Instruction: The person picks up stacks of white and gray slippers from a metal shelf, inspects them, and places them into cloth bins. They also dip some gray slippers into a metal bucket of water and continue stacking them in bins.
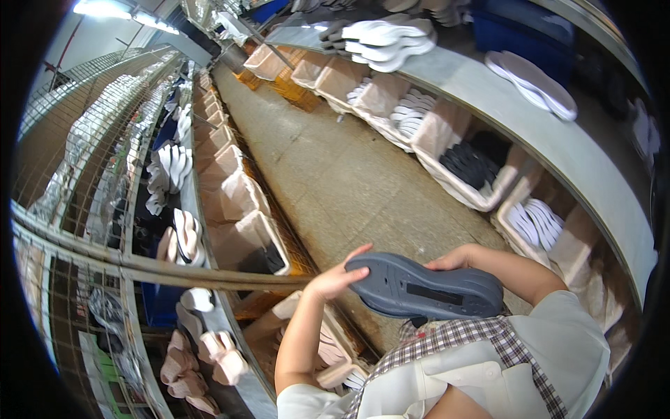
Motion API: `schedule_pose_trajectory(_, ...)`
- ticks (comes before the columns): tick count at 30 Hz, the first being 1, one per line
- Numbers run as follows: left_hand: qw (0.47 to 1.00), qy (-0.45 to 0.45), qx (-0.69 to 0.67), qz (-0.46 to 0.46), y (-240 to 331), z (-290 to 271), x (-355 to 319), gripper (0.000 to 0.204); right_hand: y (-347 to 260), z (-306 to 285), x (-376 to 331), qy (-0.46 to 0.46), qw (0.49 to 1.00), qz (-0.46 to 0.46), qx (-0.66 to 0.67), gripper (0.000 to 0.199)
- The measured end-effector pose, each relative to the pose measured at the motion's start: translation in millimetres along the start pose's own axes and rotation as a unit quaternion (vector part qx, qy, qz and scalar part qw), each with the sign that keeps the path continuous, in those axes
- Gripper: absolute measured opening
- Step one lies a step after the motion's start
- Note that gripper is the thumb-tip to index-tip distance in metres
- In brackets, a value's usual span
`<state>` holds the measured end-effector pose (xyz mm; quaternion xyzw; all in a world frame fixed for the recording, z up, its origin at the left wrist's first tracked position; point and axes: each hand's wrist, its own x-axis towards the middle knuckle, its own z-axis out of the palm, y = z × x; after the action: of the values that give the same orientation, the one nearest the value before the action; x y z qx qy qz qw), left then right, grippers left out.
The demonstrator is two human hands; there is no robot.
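A dark grey shoe sole [394, 279] is held in front of my chest, its underside with a black strip facing up. A second layer shows along its near edge; I cannot tell whether it is another sole. My left hand [335, 281] is closed round its left end, thumb on top and a finger at the far side. At the far edge, right of the middle, my right hand [453, 258] grips it; most of those fingers are hidden behind it.
A grey shelf [558, 160] on the right carries stacked white soles [387, 43] and a pale pair [532, 84]. Under it stand lined crates with black soles [469, 164] and white soles [536, 223]. A wire rack [77, 146] and lined crates [237, 188] flank the aisle's left.
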<state>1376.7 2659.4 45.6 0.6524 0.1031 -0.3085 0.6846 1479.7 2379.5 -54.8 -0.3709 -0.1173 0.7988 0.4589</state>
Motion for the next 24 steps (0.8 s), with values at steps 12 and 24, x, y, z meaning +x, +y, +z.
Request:
schedule_pose_trajectory(12, 0.962, 0.065, -0.263, -0.003, -7.5, -255.9, 43.2, 0.079, -311.7, -133.5, 205.5, -0.172, 0.937, 0.161, -0.257, 0.065)
schedule_pose_trajectory(24, 0.985, 0.142, -0.071, 0.064, 133.0, -627.9, 120.4, 0.059, -671.7, -226.0, 381.2, -0.238, 0.930, 0.067, -0.273, 0.088)
